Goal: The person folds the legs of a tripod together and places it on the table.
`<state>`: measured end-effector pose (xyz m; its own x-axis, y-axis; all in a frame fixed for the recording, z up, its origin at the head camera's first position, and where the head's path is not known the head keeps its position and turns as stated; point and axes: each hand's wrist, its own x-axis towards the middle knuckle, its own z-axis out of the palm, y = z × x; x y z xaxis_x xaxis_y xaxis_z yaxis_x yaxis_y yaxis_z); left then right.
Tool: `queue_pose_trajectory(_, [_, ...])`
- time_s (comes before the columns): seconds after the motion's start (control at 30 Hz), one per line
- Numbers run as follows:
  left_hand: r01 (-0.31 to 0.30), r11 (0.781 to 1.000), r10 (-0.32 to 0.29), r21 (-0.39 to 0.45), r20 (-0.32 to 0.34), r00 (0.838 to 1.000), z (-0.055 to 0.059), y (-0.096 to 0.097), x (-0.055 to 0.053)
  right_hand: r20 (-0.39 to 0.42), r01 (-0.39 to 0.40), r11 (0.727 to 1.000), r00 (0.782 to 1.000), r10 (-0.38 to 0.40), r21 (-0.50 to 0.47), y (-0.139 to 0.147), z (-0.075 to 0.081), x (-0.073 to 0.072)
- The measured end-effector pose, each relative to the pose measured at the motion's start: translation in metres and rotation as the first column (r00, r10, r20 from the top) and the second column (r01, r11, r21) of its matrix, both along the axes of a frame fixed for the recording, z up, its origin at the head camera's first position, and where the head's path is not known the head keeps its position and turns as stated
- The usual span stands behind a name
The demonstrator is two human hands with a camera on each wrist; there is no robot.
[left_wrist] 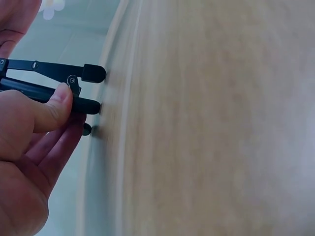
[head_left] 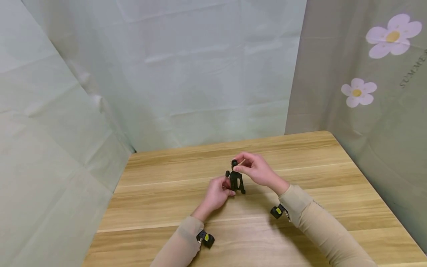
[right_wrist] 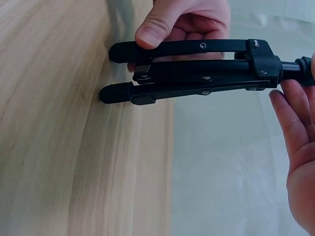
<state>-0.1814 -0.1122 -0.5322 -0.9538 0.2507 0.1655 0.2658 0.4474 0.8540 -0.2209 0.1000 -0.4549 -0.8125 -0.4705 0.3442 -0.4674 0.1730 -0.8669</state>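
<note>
A small black tripod [head_left: 236, 179] stands upright close over the middle of the wooden table, its legs nearly folded together. Low down, my left hand [head_left: 216, 193] holds it by a leg, thumb near the rubber foot [left_wrist: 92, 73] in the left wrist view. My right hand [head_left: 258, 171] grips the top of the tripod, thumb and fingers around the head above the collar. The right wrist view shows the hinged legs [right_wrist: 197, 87] with metal rivets, two rounded feet beside the tabletop, and a short bright section of post below my right fingers.
The wooden table [head_left: 160, 207] has a back edge near a pale cloth backdrop [head_left: 200, 74]. Cloth also hangs at the left, and a grey cloth with white flowers [head_left: 357, 92] hangs at the right. Both sleeves carry small black wrist cameras [head_left: 209, 240].
</note>
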Motion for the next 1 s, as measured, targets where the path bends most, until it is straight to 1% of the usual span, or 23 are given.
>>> queue_pose_trajectory(0.17, [-0.038,0.999,0.038,-0.019,-0.005,0.999,0.000,0.001,0.001,0.005,0.000,1.000,1.000,0.000,0.002,0.000,0.000,0.000])
queue_pose_trajectory(0.27, [-0.042,0.999,0.042,-0.014,-0.004,0.999,0.001,0.001,0.001,0.018,0.002,1.000,1.000,-0.002,0.005,0.000,0.001,0.001])
queue_pose_trajectory(0.37, [-0.038,0.999,0.038,-0.004,0.007,0.999,0.001,0.000,0.001,0.025,0.003,1.000,1.000,-0.003,0.001,0.000,0.000,0.001])
queue_pose_trajectory(0.57, [-0.005,1.000,0.004,0.024,0.034,0.999,0.002,-0.001,-0.001,0.027,-0.005,1.000,1.000,0.006,-0.027,0.002,-0.005,-0.001])
queue_pose_trajectory(0.67, [0.004,1.000,-0.005,0.029,0.034,0.999,0.001,-0.001,-0.001,0.051,-0.006,0.999,0.999,0.008,-0.045,0.004,-0.007,-0.001])
queue_pose_trajectory(0.87, [0.007,0.999,-0.008,0.032,0.026,1.000,-0.001,-0.002,-0.001,0.096,-0.046,0.995,0.994,0.054,-0.086,0.012,-0.013,-0.002])
queue_pose_trajectory(1.0, [0.011,0.999,-0.013,0.043,0.038,0.999,0.001,-0.003,0.001,0.120,-0.037,0.996,0.992,0.047,-0.085,0.019,-0.021,0.000])
